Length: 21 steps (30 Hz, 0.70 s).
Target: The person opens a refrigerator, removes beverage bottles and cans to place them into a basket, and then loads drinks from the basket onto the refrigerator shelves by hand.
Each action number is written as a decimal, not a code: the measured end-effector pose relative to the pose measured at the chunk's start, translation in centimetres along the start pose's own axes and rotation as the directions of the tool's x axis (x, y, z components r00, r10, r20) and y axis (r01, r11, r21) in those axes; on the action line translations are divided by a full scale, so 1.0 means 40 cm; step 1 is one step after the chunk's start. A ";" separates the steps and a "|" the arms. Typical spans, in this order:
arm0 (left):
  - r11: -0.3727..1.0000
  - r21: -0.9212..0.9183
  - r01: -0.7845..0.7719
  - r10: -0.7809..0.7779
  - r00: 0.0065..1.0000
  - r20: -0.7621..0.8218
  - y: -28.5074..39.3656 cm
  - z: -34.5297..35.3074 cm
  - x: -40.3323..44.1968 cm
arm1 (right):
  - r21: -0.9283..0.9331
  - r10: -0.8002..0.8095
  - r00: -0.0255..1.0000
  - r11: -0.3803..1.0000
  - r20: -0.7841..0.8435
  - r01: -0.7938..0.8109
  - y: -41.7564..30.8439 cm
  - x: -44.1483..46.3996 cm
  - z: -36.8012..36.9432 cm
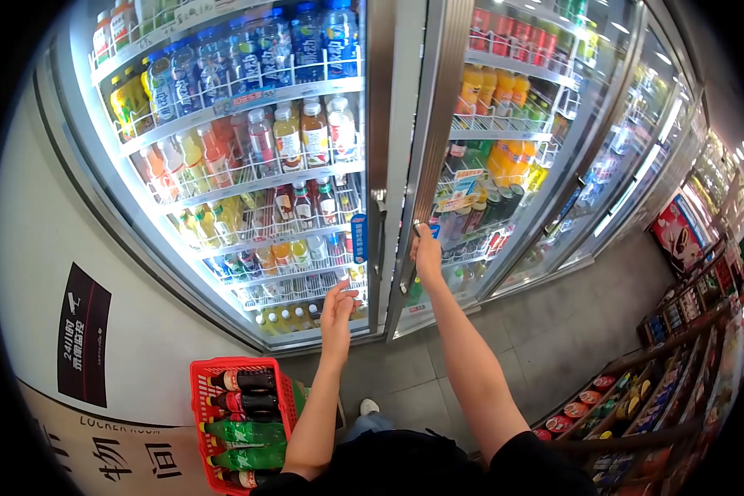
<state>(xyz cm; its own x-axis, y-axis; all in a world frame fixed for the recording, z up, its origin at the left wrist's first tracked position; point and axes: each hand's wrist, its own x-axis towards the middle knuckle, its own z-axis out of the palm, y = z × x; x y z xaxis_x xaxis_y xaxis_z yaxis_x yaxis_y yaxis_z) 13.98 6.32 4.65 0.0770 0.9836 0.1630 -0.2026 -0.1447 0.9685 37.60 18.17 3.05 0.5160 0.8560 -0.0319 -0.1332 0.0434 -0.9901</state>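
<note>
Currently clasping a fridge door (pixel 441 107) right of centre with the right hand (pixel 426 253) — a narrow grip at its edge — and holding out the left hand (pixel 336 314), with loosely parted fingers, beside bottle shelves (pixel 264 241), just below centre.

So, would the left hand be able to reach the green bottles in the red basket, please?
Probably yes: the left hand looks empty, and the green bottles lie uncovered in the open-topped red basket.

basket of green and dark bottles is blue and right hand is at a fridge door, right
Not blue: the head view shows the basket is red. It holds green bottles and dark bottles, and the right hand is at a fridge door.
</note>
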 end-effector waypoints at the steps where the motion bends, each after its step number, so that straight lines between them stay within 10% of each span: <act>1: 1.000 -0.024 0.003 -0.002 0.999 0.039 -0.006 0.038 0.013 | -0.021 -0.061 0.998 0.998 0.011 0.062 -0.006 -0.006 -0.021; 21: 0.998 -0.036 0.044 -0.033 0.964 0.264 -0.013 0.407 -0.366 | -0.181 -0.206 0.914 0.972 -0.348 0.150 -0.094 -0.498 -0.549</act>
<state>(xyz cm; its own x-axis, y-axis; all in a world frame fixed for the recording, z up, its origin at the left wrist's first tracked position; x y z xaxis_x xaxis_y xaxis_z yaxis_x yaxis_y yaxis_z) 28.85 -9.77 4.80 0.3386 0.9245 0.1751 -0.2339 -0.0975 0.9674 46.39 -10.36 4.42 0.7941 0.5944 0.1272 0.1011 0.0771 -0.9919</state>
